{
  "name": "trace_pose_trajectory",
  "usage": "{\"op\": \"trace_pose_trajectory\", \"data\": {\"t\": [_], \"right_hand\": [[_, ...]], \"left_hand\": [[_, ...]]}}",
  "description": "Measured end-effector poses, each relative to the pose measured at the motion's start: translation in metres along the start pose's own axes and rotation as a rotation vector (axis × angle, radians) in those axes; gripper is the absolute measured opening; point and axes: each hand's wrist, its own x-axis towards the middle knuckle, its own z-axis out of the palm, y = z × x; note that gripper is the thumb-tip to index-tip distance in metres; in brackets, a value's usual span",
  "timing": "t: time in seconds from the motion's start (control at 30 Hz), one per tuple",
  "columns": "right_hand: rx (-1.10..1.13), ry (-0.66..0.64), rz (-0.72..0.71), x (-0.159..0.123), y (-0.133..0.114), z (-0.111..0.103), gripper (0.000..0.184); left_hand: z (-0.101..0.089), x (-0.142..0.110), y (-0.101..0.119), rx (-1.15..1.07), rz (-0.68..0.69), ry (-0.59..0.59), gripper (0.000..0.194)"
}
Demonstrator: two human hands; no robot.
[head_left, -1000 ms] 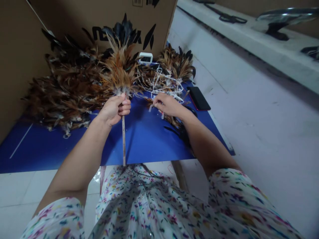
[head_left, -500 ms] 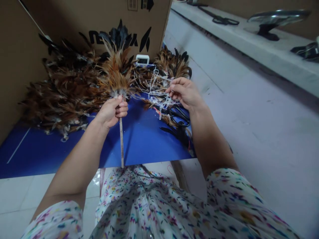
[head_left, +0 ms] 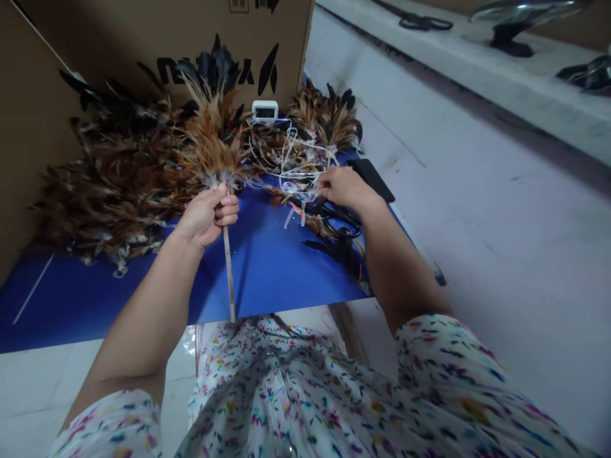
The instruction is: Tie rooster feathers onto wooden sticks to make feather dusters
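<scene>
My left hand (head_left: 209, 215) is wrapped round the thin wooden stick of a feather duster (head_left: 210, 143), just under its brown and black feathers. The bare stick runs down to the table's front edge. On the right, my right hand (head_left: 344, 187) is closed in a pinch at the tangled white string (head_left: 292, 184); its fingertips are partly hidden. Directly below that hand lie black-handled scissors (head_left: 340, 221), with loose black feathers (head_left: 337, 253) beside them.
A large heap of brown feathers (head_left: 128, 172) covers the left of the blue table (head_left: 267, 273). A small white digital timer (head_left: 265, 111) stands before a cardboard box (head_left: 119, 32). A flat black object (head_left: 372, 180) lies by the wall, below a ledge (head_left: 458, 70).
My right hand has come down and slightly left, lower over the string, uncovering the flat black object. The left hand keeps its grip on the duster. The whole view has shifted slightly.
</scene>
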Motion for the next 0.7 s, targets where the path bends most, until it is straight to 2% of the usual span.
{"op": "trace_pose_trajectory", "data": {"t": [0.3,0.43,0.7], "right_hand": [[0.5,0.302,0.12,-0.003,0.004,-0.023,0.004],[0.686,0.374,0.133,-0.005,-0.001,-0.029,0.006],[0.77,0.452,0.132,-0.008,-0.008,-0.038,0.025]], "left_hand": [[0.001,0.0,-0.001,-0.023,-0.019,0.02,0.023],[0.001,0.0,-0.001,-0.018,-0.014,0.022,0.023],[-0.001,0.001,-0.002,0.027,0.012,-0.004,0.023]]}}
